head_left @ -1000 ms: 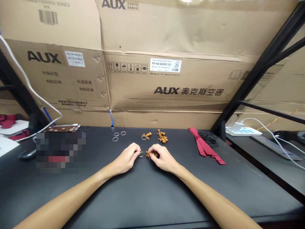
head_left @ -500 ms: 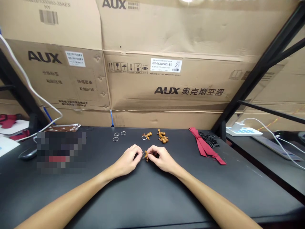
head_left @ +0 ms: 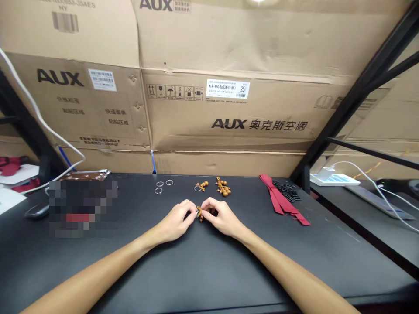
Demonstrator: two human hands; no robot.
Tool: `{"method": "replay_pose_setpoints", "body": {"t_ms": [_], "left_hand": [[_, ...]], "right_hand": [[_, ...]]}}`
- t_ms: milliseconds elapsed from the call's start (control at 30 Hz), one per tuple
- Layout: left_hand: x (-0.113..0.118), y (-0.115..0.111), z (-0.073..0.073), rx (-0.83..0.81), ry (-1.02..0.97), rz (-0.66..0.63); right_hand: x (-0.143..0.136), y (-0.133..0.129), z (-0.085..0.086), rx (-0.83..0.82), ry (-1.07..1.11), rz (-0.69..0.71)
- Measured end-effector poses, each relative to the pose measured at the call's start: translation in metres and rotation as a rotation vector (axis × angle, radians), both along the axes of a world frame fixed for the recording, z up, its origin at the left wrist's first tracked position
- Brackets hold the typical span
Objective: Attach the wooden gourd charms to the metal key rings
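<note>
Over the middle of the black table, my left hand [head_left: 179,219] pinches a small silver key ring [head_left: 197,213], mostly hidden by the fingertips. My right hand [head_left: 222,216] is closed on a brown beaded pendant [head_left: 200,214] with a yellowish cord loop, which touches the ring. Whether the loop is threaded on it I cannot tell. Just beyond the hands lies another pendant [head_left: 203,185] with a ring [head_left: 197,189] by its cord. To its right is a small pile of gourd-shaped bead pendants [head_left: 224,188]. Three loose key rings [head_left: 159,184] lie at the back left.
Red ribbon strips [head_left: 281,196] and black clasps [head_left: 289,192] lie at the right of the table [head_left: 196,270]. A blurred-out object [head_left: 81,209], a mouse [head_left: 37,210] and a white cable [head_left: 42,117] are at left. Cardboard [head_left: 229,144] stands behind; a black frame post [head_left: 347,104] slants at right.
My fingertips have drawn slightly closer together, bringing the ring and the pendant's cord loop nearer each other. The things lying on the table have stayed put.
</note>
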State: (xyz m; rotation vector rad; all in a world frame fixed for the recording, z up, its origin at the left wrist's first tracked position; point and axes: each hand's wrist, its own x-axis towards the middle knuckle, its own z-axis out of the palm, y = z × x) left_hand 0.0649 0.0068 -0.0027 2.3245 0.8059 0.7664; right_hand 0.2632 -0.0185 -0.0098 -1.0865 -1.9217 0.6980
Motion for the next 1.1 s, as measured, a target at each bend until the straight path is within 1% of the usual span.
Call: {"method": "replay_pose_setpoints", "body": {"t_ms": [133,267,367,600,800,867,933,967,1100], "left_hand": [[0.000,-0.003,0.006,-0.085,0.008,0.009],[0.000,-0.005,0.011,-0.168,0.029,0.041],[-0.001,-0.005,0.013,-0.191,0.028,0.037],[-0.003,-0.003,0.011,-0.228,0.003,0.025],[-0.004,0.001,0.005,-0.342,-0.072,-0.048],[-0.004,0.002,0.004,-0.355,-0.080,-0.059],[-0.004,0.002,0.003,-0.298,-0.066,-0.048],[-0.005,0.003,0.003,-0.237,-0.050,-0.039],[-0.007,0.005,0.003,0.140,0.104,-0.038]], "right_hand": [[0.000,-0.001,0.001,0.047,0.016,0.003],[0.000,-0.002,0.003,0.023,0.009,0.030],[-0.001,-0.003,0.005,0.007,0.021,0.024],[-0.002,-0.003,0.005,-0.024,0.045,0.005],[-0.001,-0.002,0.003,-0.035,0.023,-0.017],[-0.001,-0.001,0.002,-0.030,0.006,-0.028],[0.000,0.000,0.001,-0.020,-0.012,-0.035],[0.000,0.001,0.000,-0.008,-0.022,-0.041],[0.004,0.003,-0.003,0.100,-0.120,-0.131]]}}
